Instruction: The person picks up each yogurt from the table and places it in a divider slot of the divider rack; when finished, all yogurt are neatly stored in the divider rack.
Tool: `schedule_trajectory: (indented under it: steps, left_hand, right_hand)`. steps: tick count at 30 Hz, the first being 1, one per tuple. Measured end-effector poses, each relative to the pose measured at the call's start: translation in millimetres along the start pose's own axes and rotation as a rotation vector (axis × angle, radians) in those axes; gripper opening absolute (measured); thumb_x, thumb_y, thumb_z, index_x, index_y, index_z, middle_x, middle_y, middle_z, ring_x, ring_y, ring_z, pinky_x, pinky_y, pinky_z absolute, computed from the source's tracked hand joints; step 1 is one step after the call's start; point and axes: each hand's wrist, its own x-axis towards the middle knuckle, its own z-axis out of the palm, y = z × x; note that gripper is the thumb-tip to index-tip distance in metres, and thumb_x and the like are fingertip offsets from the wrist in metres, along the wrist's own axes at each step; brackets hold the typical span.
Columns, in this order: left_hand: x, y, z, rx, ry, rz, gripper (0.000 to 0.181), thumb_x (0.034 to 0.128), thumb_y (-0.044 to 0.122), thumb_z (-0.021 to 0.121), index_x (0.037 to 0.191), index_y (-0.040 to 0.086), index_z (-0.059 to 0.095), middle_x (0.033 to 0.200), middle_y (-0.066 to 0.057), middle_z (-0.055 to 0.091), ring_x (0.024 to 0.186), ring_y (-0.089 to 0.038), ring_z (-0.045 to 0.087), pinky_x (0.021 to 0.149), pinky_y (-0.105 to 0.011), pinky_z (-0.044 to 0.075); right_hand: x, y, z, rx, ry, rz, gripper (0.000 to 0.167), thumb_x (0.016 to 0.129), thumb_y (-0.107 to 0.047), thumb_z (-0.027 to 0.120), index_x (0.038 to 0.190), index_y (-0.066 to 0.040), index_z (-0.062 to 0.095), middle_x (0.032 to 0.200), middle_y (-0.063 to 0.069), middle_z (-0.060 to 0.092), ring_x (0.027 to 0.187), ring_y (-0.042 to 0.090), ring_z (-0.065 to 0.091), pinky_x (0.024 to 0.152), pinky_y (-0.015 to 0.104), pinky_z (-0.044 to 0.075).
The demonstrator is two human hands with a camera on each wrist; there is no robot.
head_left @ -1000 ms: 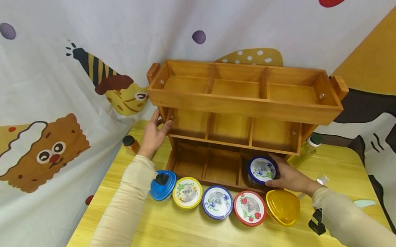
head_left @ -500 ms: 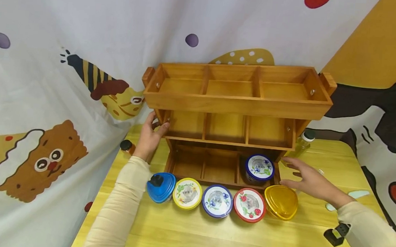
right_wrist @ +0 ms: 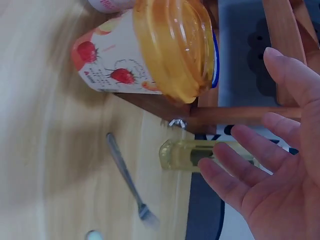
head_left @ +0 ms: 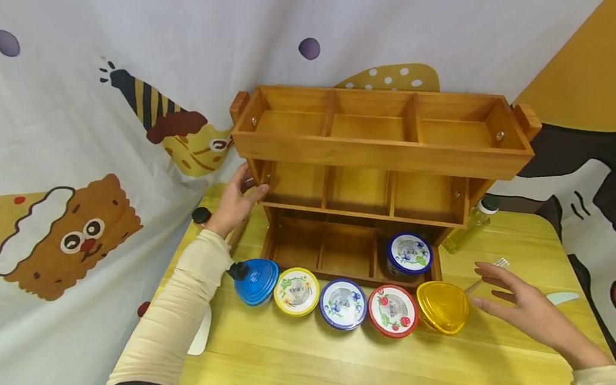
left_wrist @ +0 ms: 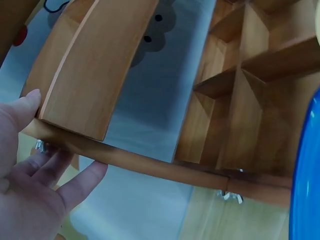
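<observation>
Progress, as judged: early. One tub of six was in the three-tier wooden rack point(head_left: 380, 156), which stood toward the far edge of the bench point(head_left: 360, 369).

Done: the racked blueberry tub point(head_left: 410, 253) sat lid up in the bottom tier's right-hand compartment; its base was hidden. The other eight compartments showed bare wood wherever their floors were visible.

Left: five tubs stood in a row on the bench, just before the rack on the person's side. In order from the bench's left edge toward its right: blue-lidded tub point(head_left: 260, 281), yellow-rimmed tub point(head_left: 297, 292), blue-rimmed tub point(head_left: 343, 304), red-rimmed tub point(head_left: 393, 310), amber-lidded tub point(head_left: 442, 307).

Left grip: the left hand point(head_left: 230, 208) was grasping the rack's left side, thumb on the tier board, fingers behind the side strut; the rack appeared steadied by it. Right grip: the right hand point(head_left: 538, 313) was released, fingers apart, holding nothing; near the amber-lidded tub, not touching it in the right-wrist view.

Also noted: a metal fork point(right_wrist: 126, 171) lay between that tub and the bench's right edge. A bottle of yellow liquid point(head_left: 469, 226) stood beside the rack, toward the far right corner.
</observation>
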Motion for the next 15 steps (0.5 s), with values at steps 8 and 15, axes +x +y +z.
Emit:
schedule_trajectory:
  steps: [8, 15]
  left_hand:
    - [-8.6, 16.9, -1.8, 0.006, -0.037, -0.02, 0.065, 0.0989, 0.008, 0.058, 0.155, 0.011, 0.026, 0.152, -0.02, 0.04, 0.14, -0.038, 0.04, 0.108, -0.054, 0.042]
    - [-6.5, 13.7, 1.9, -0.002, -0.012, 0.035, 0.064, 0.0976, 0.004, 0.059, 0.154, 0.004, 0.028, 0.147, -0.026, 0.043, 0.137, -0.042, 0.043, 0.109, -0.054, 0.041]
  right_hand:
    - [-17.5, 3.9, 22.9, 0.034, 0.046, -0.017, 0.079, 0.088, -0.021, 0.076, 0.151, -0.005, 0.034, 0.146, 0.026, 0.042, 0.112, -0.022, 0.032, 0.082, 0.002, 0.041]
    - [-22.1, 2.9, 39.4, 0.082, 0.048, -0.014, 0.093, 0.086, -0.02, 0.077, 0.157, -0.005, 0.019, 0.152, 0.03, 0.03, 0.124, 0.041, 0.041, 0.084, -0.001, 0.036]
